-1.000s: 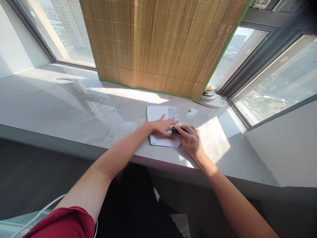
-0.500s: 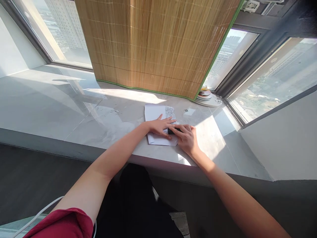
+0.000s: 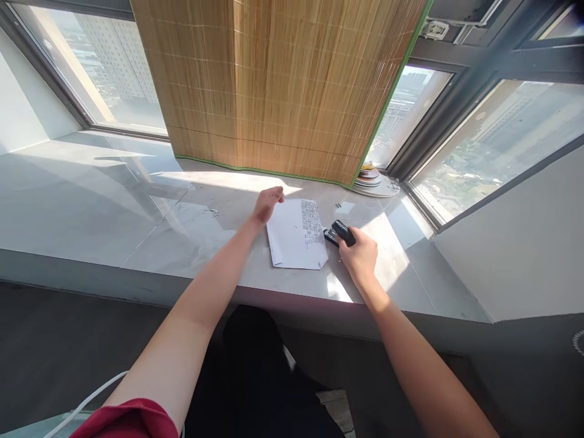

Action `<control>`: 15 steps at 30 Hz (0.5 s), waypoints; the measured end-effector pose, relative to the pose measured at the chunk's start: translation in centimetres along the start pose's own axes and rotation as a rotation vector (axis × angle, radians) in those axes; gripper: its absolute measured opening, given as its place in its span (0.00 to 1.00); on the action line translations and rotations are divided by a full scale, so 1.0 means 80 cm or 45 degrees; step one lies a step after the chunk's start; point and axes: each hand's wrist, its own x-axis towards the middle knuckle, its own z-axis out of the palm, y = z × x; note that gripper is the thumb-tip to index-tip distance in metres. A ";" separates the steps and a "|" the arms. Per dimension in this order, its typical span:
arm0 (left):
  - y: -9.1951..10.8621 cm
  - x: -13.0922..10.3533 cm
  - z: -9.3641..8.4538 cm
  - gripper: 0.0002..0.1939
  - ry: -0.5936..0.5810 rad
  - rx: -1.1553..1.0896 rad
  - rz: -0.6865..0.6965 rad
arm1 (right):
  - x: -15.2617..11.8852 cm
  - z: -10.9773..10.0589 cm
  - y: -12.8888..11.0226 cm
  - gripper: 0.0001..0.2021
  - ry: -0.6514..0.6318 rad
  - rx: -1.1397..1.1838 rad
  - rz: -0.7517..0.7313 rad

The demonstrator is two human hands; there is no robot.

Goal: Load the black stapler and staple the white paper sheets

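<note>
Our L hand (image 3: 267, 205) has now left the paper's (image 3: 288, 238) middle for its far-left corner, pinch unclear, baring text (image 3: 311, 220); R hand (image 3: 362, 254) clamps stapler (image 3: 344, 233) near right edge.

Pale ledge (image 3: 177, 246) — paper (image 3: 287, 234), plates (image 3: 368, 180), tiny bits (image 3: 215, 212)

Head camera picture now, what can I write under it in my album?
Black stapler in the right hand, left hand by the white paper, on a sunlit windowsill.

Left hand (image 3: 268, 205) loosely curled, right hand (image 3: 359, 250) gripping.
</note>
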 end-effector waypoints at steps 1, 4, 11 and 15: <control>-0.003 0.003 -0.007 0.36 0.183 -0.123 -0.067 | 0.005 -0.004 -0.002 0.11 0.062 0.002 0.018; -0.007 0.009 -0.023 0.39 0.527 -0.451 -0.265 | 0.027 -0.007 -0.023 0.12 0.243 0.081 -0.037; -0.008 0.009 -0.037 0.36 0.742 -0.655 -0.352 | 0.048 0.085 -0.139 0.06 -0.339 0.120 -0.161; -0.016 0.009 -0.040 0.34 0.717 -0.624 -0.356 | 0.041 0.128 -0.167 0.05 -0.540 0.060 -0.174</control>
